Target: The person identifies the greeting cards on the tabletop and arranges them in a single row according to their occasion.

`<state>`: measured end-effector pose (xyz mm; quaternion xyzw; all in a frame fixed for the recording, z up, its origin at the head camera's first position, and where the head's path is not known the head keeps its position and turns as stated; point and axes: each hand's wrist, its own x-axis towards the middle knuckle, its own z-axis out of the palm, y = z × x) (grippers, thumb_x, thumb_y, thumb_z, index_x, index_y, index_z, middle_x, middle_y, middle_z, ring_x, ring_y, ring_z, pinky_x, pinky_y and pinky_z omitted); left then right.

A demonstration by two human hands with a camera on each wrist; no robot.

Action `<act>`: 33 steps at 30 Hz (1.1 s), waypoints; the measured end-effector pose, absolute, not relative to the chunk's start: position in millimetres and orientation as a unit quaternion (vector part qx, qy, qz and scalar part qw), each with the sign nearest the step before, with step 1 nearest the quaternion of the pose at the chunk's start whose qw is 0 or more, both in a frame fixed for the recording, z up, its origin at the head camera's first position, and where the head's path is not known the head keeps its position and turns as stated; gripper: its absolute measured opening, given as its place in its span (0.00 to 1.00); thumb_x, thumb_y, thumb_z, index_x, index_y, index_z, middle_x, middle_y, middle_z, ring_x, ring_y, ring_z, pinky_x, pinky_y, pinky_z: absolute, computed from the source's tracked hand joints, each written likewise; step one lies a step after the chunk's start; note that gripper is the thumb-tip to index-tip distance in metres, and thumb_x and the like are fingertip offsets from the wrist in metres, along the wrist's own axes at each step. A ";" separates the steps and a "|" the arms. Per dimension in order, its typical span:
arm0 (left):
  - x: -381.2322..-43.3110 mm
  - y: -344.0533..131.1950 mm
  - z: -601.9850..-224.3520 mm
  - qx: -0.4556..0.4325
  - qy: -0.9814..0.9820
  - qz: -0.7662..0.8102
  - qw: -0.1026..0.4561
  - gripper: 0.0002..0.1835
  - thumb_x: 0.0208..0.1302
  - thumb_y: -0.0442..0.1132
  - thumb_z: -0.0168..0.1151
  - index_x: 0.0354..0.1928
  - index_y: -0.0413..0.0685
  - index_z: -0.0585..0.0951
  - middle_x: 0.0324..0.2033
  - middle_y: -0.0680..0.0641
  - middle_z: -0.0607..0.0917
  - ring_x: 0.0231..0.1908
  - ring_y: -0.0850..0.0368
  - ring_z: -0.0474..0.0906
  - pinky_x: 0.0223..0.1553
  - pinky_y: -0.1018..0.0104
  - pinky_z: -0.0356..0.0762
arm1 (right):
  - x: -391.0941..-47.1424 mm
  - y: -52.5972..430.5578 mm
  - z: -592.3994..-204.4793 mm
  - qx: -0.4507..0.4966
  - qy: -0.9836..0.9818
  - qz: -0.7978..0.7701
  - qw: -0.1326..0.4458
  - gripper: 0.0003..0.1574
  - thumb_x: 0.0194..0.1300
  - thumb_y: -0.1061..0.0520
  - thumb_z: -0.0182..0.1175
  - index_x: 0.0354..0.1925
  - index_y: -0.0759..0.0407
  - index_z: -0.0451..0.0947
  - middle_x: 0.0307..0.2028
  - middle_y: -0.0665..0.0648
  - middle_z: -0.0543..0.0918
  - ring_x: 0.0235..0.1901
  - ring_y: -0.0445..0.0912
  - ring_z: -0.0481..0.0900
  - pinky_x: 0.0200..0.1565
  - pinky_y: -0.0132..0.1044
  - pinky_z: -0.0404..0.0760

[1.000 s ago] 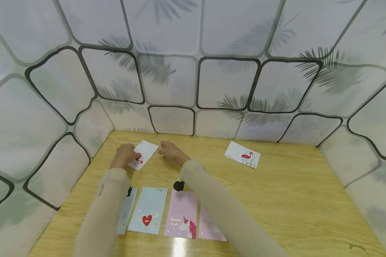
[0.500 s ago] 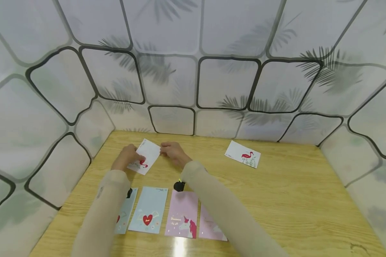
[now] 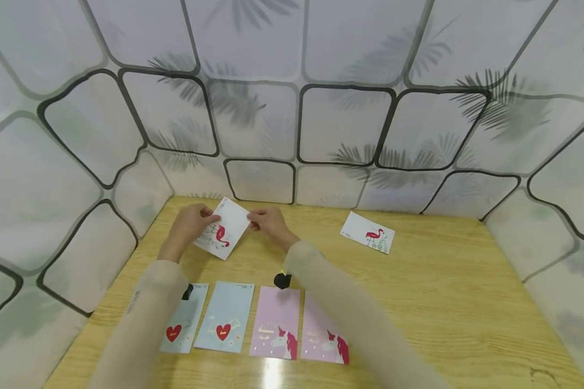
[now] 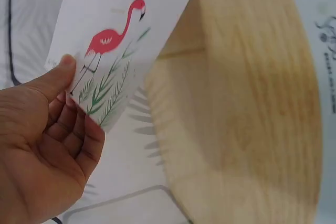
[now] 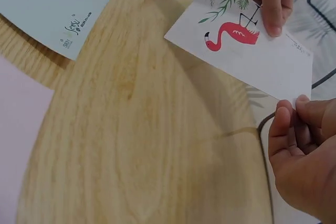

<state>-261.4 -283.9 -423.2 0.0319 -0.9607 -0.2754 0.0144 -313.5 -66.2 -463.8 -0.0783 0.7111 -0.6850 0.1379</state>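
A white card with a red flamingo and green leaves [image 3: 230, 224] is held up off the table between both hands, tilted. My left hand [image 3: 187, 227] grips its left edge, thumb on the printed face and fingers curled behind, as the left wrist view shows of the same flamingo card [image 4: 126, 24]. At the opposite edge, my right hand [image 3: 271, 223] pinches a corner between thumb and fingertips; the right wrist view shows this right hand [image 5: 307, 153] at the corner. A second flamingo card [image 3: 368, 233] lies flat farther right on the table.
Along the near side of the wooden table [image 3: 443, 302] lie two light blue heart cards, one on the left [image 3: 187, 319] and one beside it [image 3: 225, 319]. Two pink unicorn cards follow, the first [image 3: 274, 324] and the second [image 3: 323, 335], partly under my right sleeve. A patterned wall [image 3: 340, 124] encloses the back.
The flamingo card has risen from the table and shifted slightly right, tilting up. My right hand, apart from it at first, now pinches its corner. The other cards have stayed put.
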 end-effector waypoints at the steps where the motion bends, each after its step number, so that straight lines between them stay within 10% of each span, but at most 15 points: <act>1: -260.3 -283.0 -419.6 0.027 -0.959 -0.282 0.016 0.17 0.75 0.47 0.63 0.46 0.36 0.82 0.42 0.38 0.85 0.40 0.46 0.77 0.46 0.51 0.77 | -313.2 -62.6 -460.8 -0.084 0.710 -0.686 0.137 0.13 0.72 0.65 0.64 0.50 0.74 0.84 0.28 0.57 0.85 0.24 0.41 0.82 0.45 0.45 0.88; 15: -243.8 -253.3 -384.4 -0.049 -0.940 -0.338 -0.015 0.17 0.75 0.49 0.63 0.37 0.41 0.85 0.30 0.47 0.83 0.33 0.52 0.76 0.36 0.62 0.76 | -298.8 -4.1 -432.9 -0.133 0.697 -0.690 0.139 0.14 0.74 0.64 0.63 0.52 0.74 0.82 0.32 0.57 0.84 0.27 0.41 0.82 0.37 0.32 0.85; 33: -231.6 -210.9 -376.8 -0.121 -0.904 -0.408 0.050 0.21 0.70 0.33 0.68 0.63 0.37 0.79 0.39 0.41 0.86 0.40 0.48 0.83 0.41 0.60 0.81 | -277.1 38.7 -416.3 -0.156 0.694 -0.685 0.159 0.13 0.74 0.65 0.61 0.50 0.77 0.81 0.31 0.54 0.82 0.27 0.40 0.81 0.36 0.31 0.83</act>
